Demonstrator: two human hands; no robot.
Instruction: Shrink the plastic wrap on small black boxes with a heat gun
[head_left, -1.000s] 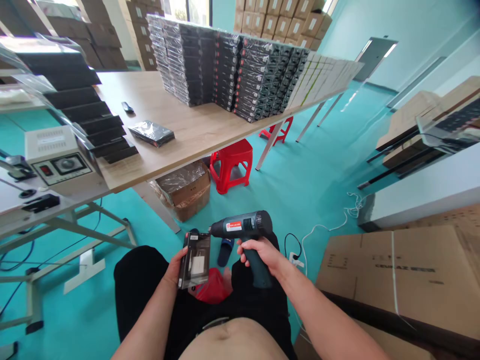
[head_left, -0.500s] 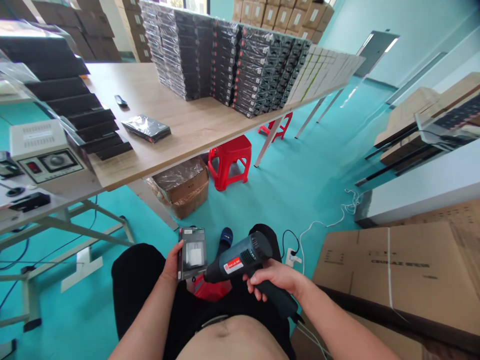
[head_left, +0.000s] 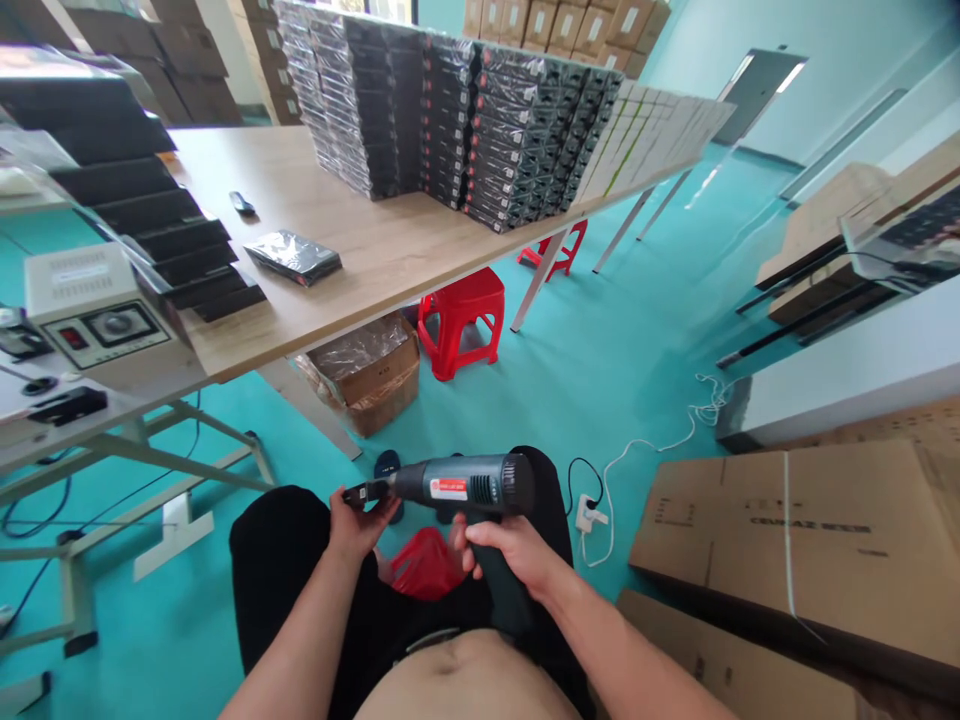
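Observation:
My right hand (head_left: pixel 499 548) is wrapped round the grip of a dark heat gun (head_left: pixel 469 483) with a red and white label. Its nozzle points left, close to a thin black box (head_left: pixel 365 493) that my left hand (head_left: pixel 356 525) holds from below. The box is turned edge-on, so its broad faces are mostly hidden. Whether the nozzle touches the box, I cannot tell. Both hands are above my lap, over a red stool (head_left: pixel 427 565) between my legs.
A wooden table (head_left: pixel 375 235) bears stacks of film-wrapped black boxes (head_left: pixel 502 140) and one single wrapped box (head_left: pixel 292 257). A beige control unit (head_left: pixel 101 312) stands at left. Cardboard cartons (head_left: pixel 742 540) are at right, near a white power strip (head_left: pixel 589 512) on the floor.
My left hand has tipped the box from showing its broad face to edge-on. The heat gun has swung up to nearly level, its nozzle now at the box's right end.

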